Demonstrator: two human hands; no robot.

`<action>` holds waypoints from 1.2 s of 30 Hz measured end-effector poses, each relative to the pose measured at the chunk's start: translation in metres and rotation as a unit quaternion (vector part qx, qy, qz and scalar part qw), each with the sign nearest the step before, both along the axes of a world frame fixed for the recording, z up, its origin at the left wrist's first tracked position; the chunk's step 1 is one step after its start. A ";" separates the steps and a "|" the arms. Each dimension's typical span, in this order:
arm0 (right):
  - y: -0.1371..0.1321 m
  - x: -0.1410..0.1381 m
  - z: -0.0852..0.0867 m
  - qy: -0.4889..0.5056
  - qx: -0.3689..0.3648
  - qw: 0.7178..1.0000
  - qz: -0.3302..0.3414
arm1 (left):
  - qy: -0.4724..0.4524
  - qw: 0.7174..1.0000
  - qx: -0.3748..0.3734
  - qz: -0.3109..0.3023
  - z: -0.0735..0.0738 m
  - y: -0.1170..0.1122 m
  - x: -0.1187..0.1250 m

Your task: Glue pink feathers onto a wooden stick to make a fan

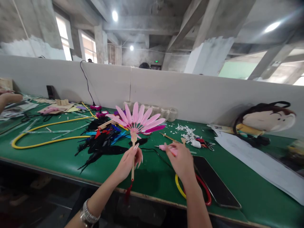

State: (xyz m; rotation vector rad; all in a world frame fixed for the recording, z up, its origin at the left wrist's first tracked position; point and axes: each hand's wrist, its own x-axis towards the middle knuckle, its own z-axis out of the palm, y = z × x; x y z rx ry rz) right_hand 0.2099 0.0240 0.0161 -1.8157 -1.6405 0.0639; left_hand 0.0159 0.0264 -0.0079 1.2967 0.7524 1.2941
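The left hand (133,156) has its grip closed around the pale wooden handle of a pink feather fan (140,119), which stands upright above the green surface (59,161) near its front edge. A dark red tassel (128,191) hangs from the handle's lower end. The right hand (181,158) grasps a pink tube with a thin pointed tip (163,147), aimed leftward and apart from the fan. A darker magenta feather (154,128) shows at the fan's right; whether it is fixed there or lies behind is hard to tell.

The feather stems converge narrowly at the handle's top, so a careless push with the pointed tip could bend or part them. Tilting the fan left could tangle it with the loose heap of black feathers (115,150). The thin black cord (156,152) runs near the right hand; a low sweep could snag it, and a rightward one could scatter the small white scraps (187,133).
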 end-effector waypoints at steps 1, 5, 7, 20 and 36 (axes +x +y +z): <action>-0.003 -0.006 0.003 0.071 -0.040 0.991 0.108 | 0.005 1.000 0.022 0.012 0.004 0.003 0.002; -0.017 -0.030 0.010 0.240 -0.197 0.860 0.405 | 0.029 0.996 0.077 0.036 0.014 0.019 0.010; -0.020 -0.039 0.010 0.262 -0.224 0.828 0.443 | 0.050 0.995 0.084 0.017 0.015 0.024 0.013; -0.011 -0.019 0.003 0.306 -0.215 0.855 0.359 | 0.365 0.912 0.160 -0.101 0.025 0.123 -0.023; -0.014 -0.025 0.004 0.279 -0.209 0.868 0.353 | 0.633 0.760 0.103 -0.107 0.004 0.202 -0.035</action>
